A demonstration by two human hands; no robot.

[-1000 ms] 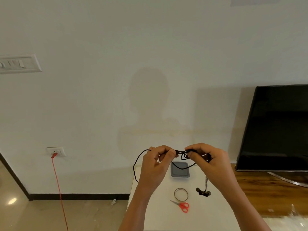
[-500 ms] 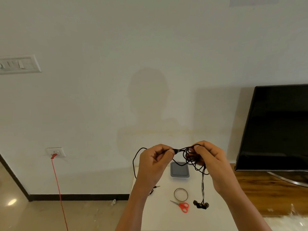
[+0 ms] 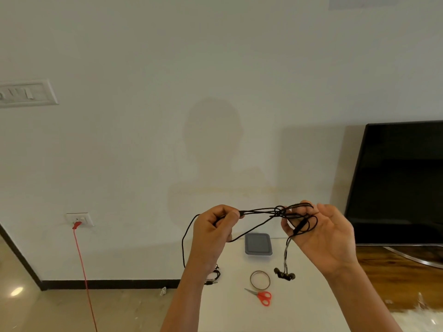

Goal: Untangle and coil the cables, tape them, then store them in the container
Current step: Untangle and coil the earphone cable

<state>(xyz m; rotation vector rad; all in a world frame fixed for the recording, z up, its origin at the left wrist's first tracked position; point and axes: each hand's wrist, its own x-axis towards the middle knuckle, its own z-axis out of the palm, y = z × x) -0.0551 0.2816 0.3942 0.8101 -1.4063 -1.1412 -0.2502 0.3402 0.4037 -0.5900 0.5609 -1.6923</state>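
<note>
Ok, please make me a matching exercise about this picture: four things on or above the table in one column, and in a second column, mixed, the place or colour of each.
Things:
1. scissors
2. container
3. tape roll
4. earbuds

Descriptions:
a. dangling from the cable under the right hand
b. grey, at the far edge of the table
c. red handles, nearest to the camera
d. a ring lying flat between the container and the scissors

Pairs: 1-c, 2-b, 3-d, 4-a.
</note>
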